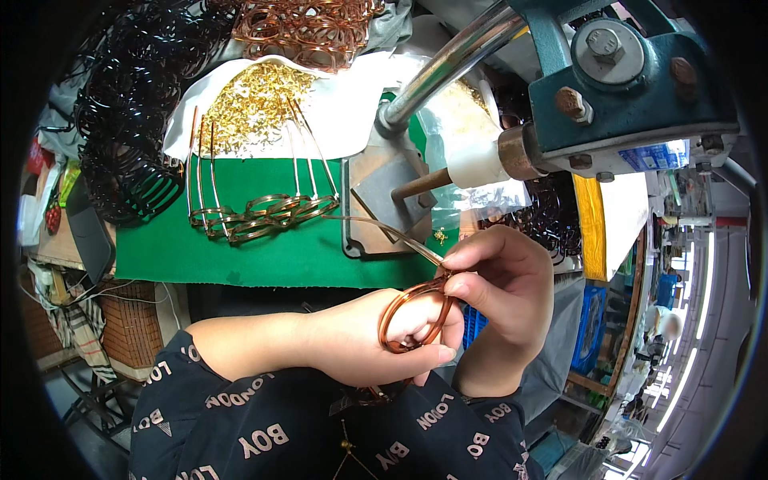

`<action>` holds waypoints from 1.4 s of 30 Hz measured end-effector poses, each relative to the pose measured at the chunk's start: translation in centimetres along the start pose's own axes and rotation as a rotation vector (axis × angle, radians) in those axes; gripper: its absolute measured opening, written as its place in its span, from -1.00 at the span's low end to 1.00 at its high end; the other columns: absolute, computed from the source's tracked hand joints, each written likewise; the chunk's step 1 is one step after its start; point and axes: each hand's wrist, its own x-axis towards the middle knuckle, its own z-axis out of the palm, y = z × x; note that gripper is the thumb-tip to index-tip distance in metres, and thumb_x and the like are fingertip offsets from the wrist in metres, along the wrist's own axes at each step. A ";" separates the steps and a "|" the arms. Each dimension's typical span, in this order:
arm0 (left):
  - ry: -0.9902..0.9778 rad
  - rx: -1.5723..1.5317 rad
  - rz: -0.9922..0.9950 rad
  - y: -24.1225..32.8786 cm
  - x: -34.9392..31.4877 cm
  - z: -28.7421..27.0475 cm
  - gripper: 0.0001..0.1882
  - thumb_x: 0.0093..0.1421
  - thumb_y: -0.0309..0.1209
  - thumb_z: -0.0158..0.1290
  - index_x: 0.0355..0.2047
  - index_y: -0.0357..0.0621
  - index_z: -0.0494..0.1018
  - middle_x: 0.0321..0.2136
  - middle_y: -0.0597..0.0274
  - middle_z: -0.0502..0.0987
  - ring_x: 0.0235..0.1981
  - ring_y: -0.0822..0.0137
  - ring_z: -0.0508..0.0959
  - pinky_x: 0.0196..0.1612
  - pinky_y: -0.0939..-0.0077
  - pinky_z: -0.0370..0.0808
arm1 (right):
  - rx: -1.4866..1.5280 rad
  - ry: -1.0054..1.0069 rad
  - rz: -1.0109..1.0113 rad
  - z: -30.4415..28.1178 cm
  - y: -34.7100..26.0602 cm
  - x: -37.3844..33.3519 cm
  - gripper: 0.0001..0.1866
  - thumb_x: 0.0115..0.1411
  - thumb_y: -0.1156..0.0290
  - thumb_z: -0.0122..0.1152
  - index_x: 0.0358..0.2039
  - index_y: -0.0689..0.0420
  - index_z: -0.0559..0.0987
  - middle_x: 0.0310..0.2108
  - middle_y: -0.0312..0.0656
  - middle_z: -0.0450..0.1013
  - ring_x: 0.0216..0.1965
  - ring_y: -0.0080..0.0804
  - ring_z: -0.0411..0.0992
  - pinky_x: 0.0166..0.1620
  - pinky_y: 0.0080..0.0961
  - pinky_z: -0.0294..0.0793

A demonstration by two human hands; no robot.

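Note:
My left hand (376,340) is closed around a brown eyeglass frame (385,318), one lens rim showing over the fingers. The thumb and forefinger of my right hand (512,280) pinch the corner of that frame. A slim temple arm (372,221) runs from this pinch toward the upper left, over the press base. Whatever small part lies between the fingertips is hidden. Several brown eyeglass frames (272,212) rest on the green cloth (240,268) ahead of my left forearm, their temple arms pointing away from me.
A heap of small gold metal pieces (256,100) lies on a white sheet (340,128). Black frames (128,136) pile up at the left, brown ones (308,32) at the back. A green bench press (624,88) with a steel column (456,60) overhangs the right side above its base plate (376,164).

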 end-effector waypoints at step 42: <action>0.200 -0.073 0.240 1.5 1.4 -0.4 -0.83 0.23 -0.43 -0.08 -0.21 -0.23 0.27 -0.58 0.27 0.48 -0.59 0.57 0.48 -0.56 0.77 0.36 | 0.210 0.233 -0.260 1.0 3.1 0.9 -0.69 0.25 0.33 -0.02 -0.16 0.35 0.44 -0.34 -0.15 0.44 -0.30 -0.50 0.40 -0.20 -0.62 0.37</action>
